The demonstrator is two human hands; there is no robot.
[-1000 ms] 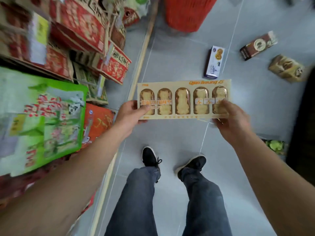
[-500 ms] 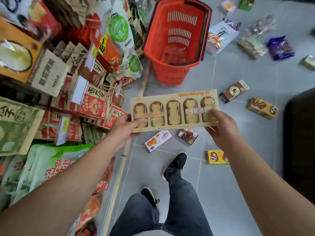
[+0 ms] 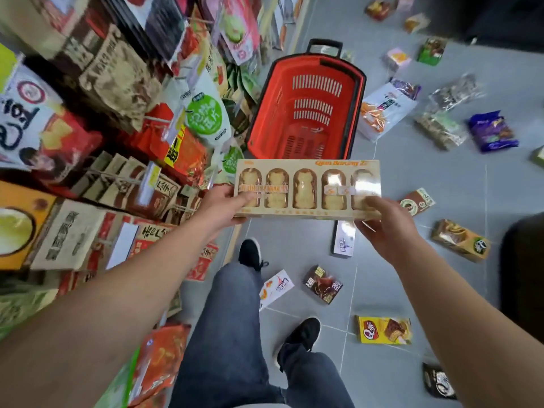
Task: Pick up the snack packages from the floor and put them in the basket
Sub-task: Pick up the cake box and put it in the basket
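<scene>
A long beige snack box [image 3: 307, 189] with several windowed cakes is held flat in the air, just in front of the red basket [image 3: 354, 113]. My left hand [image 3: 223, 206] grips its left end, thumb on top. My right hand [image 3: 388, 225] grips its right end. The basket stands on the grey floor against the shelf and looks empty. Several snack packages lie on the floor: a yellow box [image 3: 384, 330], a dark brown pack [image 3: 323, 284], a white carton [image 3: 343, 238], a brown box [image 3: 460, 240] and a purple bag [image 3: 492, 131].
Store shelves [image 3: 103, 142] packed with snack bags and boxes run along the left side. My legs and black shoes [image 3: 250, 253] stand on the tiled floor below the box. More packs lie beyond the basket at the top right. A dark object [image 3: 521, 260] stands at the right edge.
The view has swung forward and the basket now lies closer, right beyond the box. Both hands keep their grip on the box ends. I have stepped ahead.
</scene>
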